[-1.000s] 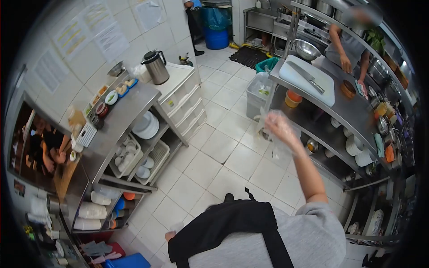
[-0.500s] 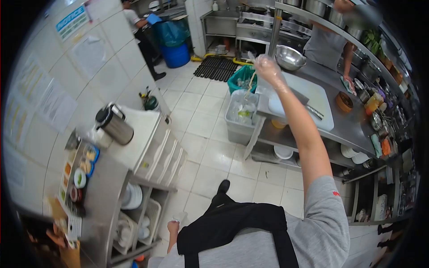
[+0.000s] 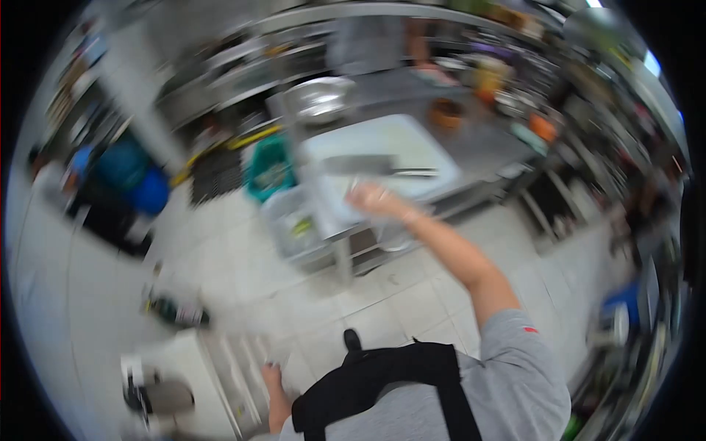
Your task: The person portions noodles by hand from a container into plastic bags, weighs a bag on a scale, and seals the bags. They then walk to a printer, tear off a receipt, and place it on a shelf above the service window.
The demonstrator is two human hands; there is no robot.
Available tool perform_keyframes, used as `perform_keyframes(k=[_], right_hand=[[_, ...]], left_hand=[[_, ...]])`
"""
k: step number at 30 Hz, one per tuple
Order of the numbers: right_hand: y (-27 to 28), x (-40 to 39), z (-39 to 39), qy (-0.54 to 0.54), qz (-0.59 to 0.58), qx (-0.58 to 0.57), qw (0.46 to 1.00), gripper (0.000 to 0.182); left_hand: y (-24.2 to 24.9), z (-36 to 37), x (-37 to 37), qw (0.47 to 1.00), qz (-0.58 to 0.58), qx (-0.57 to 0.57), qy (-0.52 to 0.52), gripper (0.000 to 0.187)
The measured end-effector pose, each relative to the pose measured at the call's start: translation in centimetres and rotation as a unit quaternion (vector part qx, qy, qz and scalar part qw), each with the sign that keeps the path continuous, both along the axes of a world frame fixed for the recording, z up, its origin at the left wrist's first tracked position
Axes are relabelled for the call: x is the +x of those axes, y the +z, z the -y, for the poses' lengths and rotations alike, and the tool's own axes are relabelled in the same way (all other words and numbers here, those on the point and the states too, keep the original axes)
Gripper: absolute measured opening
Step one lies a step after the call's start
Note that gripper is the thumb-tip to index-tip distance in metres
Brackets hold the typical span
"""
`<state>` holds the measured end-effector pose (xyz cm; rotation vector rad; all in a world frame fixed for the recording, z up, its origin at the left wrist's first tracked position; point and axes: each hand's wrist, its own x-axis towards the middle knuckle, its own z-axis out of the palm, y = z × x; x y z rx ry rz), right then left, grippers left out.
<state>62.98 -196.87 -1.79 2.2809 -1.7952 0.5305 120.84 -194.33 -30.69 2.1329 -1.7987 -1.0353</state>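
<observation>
My right hand (image 3: pixel 371 199), in a clear plastic glove, is at the near edge of the white cutting board (image 3: pixel 421 140), with its fingers smeared by motion. A cleaver (image 3: pixel 359 164) lies flat on that board just beyond the hand, its handle pointing right. Low in view my left hand (image 3: pixel 273 375) hangs by my side near the white drawer unit (image 3: pixel 193 367). Its fingers look curled closed; what they hold, if anything, cannot be made out.
A metal bowl (image 3: pixel 321 101) and a brown round container (image 3: pixel 446 112) stand on the steel counter. Below its left end are a green bin (image 3: pixel 259 170) and a grey bin (image 3: pixel 276 228) with scraps. A person (image 3: pixel 365 44) stands across the counter; another (image 3: pixel 55 180) is far left.
My view has swung right and blurred. My right hand has come down from its raised position to the board's near edge. The left hand stays low at my side.
</observation>
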Motion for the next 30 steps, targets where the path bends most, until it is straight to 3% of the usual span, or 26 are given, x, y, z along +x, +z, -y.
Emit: perform_keyframes(k=[1,2,3,4,5,6,7,8,9,10,12,13,14,16,17,18,20,22,24,26,27,29,30], right_hand=[[0.4,1.1,-5.8,-0.173,0.259,0.144,0.939,0.035],[-2.1,0.6,-11.2,-0.228,0.318,0.177,0.903,0.037],[-3.9,0.1,-17.0,-0.252,0.330,0.201,0.887,0.031],[-11.0,-1.5,-23.3,-0.318,0.259,0.112,0.905,0.026],[-13.5,-1.9,-30.5,-0.431,0.231,0.249,0.836,0.020],[-16.5,-1.1,-39.2,-0.518,0.223,0.261,0.783,0.017],[-19.1,1.2,-48.2,-0.626,0.192,0.260,0.709,0.017],[-24.2,3.3,-57.7,-0.783,0.279,0.194,0.522,0.022],[-19.3,8.6,-64.3,-0.833,0.275,0.204,0.434,0.025],[-20.5,12.1,-72.4,-0.863,0.289,0.240,0.337,0.025],[-19.6,21.0,-84.3,-0.912,0.357,0.140,0.145,0.026],[-20.2,25.9,-89.7,-0.915,0.351,0.137,0.144,0.025],[-23.7,31.2,-94.4,-0.962,0.220,0.064,0.145,0.026],[-18.9,39.4,-96.4,-0.942,0.320,-0.071,0.078,0.032],[-19.0,42.0,-96.8,-0.909,0.348,-0.229,-0.006,0.031],[-20.1,45.9,-97.1,-0.847,0.360,-0.380,-0.091,0.031],[-27.6,53.6,-97.7,-0.712,0.330,-0.590,-0.190,0.027],[-28.2,56.7,-94.7,-0.821,0.400,-0.344,-0.217,0.023],[-31.2,57.8,-93.4,-0.870,0.459,-0.083,-0.161,0.025],[-31.7,55.7,-93.0,-0.781,0.522,-0.247,-0.238,0.030],[-31.5,54.4,-93.4,-0.776,0.521,-0.253,-0.252,0.030],[-30.6,51.5,-95.2,-0.870,0.487,-0.052,-0.061,0.034],[-30.4,49.8,-96.6,-0.869,0.488,-0.054,-0.068,0.034]], left_hand=[[-0.4,1.6,-1.6,0.998,-0.028,0.054,-0.026,0.038],[0.0,2.2,-3.9,0.997,-0.015,0.018,-0.078,0.037],[0.3,2.4,-6.0,0.992,0.000,-0.021,-0.122,0.036],[0.3,2.8,-8.7,0.985,-0.003,-0.025,-0.172,0.036],[0.4,2.8,-11.2,0.984,-0.031,-0.002,-0.175,0.034],[0.5,2.6,-13.6,0.983,-0.056,0.024,-0.173,0.033],[0.6,1.9,-16.4,0.973,-0.042,0.021,-0.226,0.030],[0.5,1.3,-19.4,0.966,-0.045,0.021,-0.253,0.030],[-1.8,1.5,-22.4,0.951,-0.037,0.008,-0.307,0.027],[-2.8,0.4,-25.2,0.933,-0.031,-0.007,-0.359,0.024],[-1.7,-3.8,-31.6,0.922,-0.062,0.000,-0.383,0.025],[-0.9,-6.8,-34.8,0.913,-0.064,0.001,-0.404,0.025],[0.0,-10.2,-37.9,0.899,-0.057,0.009,-0.434,0.026],[-1.4,-15.8,-42.7,0.857,-0.029,0.005,-0.515,0.029],[-3.2,-18.3,-45.2,0.825,-0.012,-0.009,-0.564,0.030],[-1.7,-22.2,-46.8,0.786,0.001,-0.050,-0.616,0.032],[0.0,-30.6,-49.8,0.731,0.004,-0.063,-0.680,0.033],[0.2,-37.9,-52.7,0.702,-0.004,-0.034,-0.711,0.034],[1.0,-44.6,-55.2,0.632,-0.021,-0.058,-0.773,0.035],[1.9,-50.9,-58.0,0.577,-0.023,-0.062,-0.814,0.035],[2.2,-53.9,-59.3,0.540,-0.029,-0.066,-0.839,0.035],[2.3,-60.0,-62.3,0.518,-0.044,-0.054,-0.853,0.034],[2.4,-63.1,-63.8,0.509,-0.064,-0.042,-0.858,0.034]])
